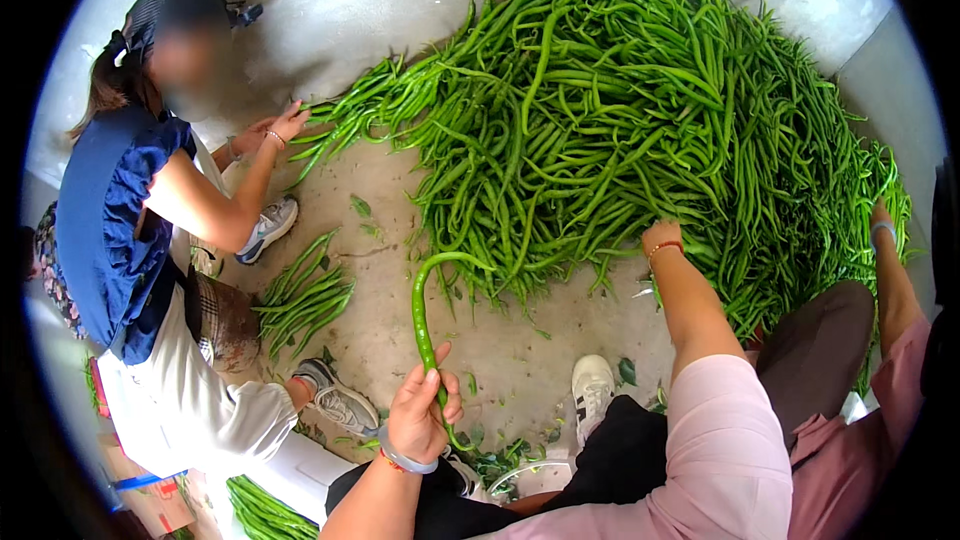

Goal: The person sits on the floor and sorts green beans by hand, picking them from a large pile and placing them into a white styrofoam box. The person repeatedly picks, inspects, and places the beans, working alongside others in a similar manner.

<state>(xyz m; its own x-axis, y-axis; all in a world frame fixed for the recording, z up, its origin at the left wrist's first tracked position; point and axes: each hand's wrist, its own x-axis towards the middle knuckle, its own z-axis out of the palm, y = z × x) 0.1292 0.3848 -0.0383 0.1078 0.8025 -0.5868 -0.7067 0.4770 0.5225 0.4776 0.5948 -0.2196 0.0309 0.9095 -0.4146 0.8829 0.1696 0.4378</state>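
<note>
My left hand [417, 420] holds a long, curved green chili pepper [421, 307] near its lower end, between thumb and fingers. The pepper stands up from the hand, and its upper end bends over to the right. A large heap of long green chili peppers [592, 142] lies on the floor in front of me. At the heap's near edge is my right hand [663, 234], its back towards me. Its fingertips are hidden, so whether they grip a pepper does not show.
At the left a co-worker [127, 165] handles peppers at the heap's left end. A small pile of peppers [306, 296] lies near their feet. Another person's arm [896, 277] reaches into the heap at right. Leaves [517, 457] litter the concrete floor [375, 217]. Cardboard boxes [154, 502] stand lower left.
</note>
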